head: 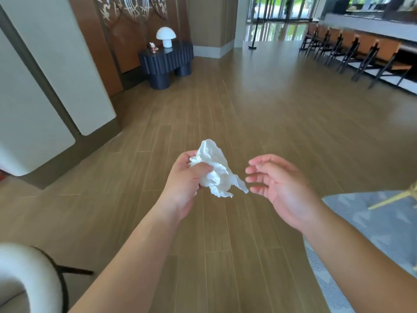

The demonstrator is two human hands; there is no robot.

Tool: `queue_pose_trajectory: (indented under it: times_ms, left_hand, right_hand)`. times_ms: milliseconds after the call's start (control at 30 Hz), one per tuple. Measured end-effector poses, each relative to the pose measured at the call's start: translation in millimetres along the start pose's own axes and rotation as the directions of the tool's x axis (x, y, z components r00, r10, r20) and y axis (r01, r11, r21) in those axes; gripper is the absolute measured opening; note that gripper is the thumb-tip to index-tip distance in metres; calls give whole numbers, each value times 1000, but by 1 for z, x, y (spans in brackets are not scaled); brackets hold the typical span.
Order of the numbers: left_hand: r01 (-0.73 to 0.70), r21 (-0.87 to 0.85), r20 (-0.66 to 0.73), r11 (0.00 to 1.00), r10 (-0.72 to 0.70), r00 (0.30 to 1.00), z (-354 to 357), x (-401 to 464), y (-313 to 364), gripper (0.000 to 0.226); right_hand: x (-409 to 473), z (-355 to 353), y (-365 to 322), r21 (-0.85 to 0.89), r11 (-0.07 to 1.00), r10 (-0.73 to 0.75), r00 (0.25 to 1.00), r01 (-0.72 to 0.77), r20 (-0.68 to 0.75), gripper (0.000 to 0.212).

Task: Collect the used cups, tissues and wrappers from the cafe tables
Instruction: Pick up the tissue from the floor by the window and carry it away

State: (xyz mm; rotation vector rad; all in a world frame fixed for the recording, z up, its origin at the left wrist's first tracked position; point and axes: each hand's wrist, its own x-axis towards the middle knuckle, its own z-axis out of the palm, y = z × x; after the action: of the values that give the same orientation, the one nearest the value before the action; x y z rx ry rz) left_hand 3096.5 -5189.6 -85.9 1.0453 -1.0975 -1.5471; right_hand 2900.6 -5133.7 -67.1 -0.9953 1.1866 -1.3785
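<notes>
Your left hand [188,177] grips a crumpled white paper tissue [216,170] above the wooden plank floor [259,114], your right hand [279,184] hangs open just beside it, so you seem mid-carry; next, find a bin or another table.

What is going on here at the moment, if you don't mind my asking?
A person stands over the wooden plank floor, gripping a crumpled white tissue in the left hand. The right hand hovers beside it, fingers relaxed, holding nothing. No cups or wrappers are in sight; a white mushroom-shaped lamp sits on a dark ribbed side table ahead.
</notes>
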Motion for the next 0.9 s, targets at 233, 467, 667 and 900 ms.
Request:
queue_pose_trajectory:
  times_ms: [233, 467, 667, 900]
  left_hand:
    - [-1, -7, -119, 1000, 1, 993, -57, 66, 11, 47]
    - [-14, 37, -201, 999, 21, 979, -102, 180, 34, 45]
    - [16, 106, -280, 994, 14, 960, -135, 288, 70, 50]
    - [-37, 108, -305, 993, 69, 950, -166, 377, 103, 46]
  right_hand:
    - [96, 57, 14, -5, 1000, 31, 989, -31, 147, 14]
    - [227, 111, 48, 5, 995, 93, 969, -97, 228, 21]
    - [354, 148, 51, 72, 986, 128, 956, -152, 263, 18]
    - [462, 183, 38, 87, 987, 106, 950, -137, 295, 15]
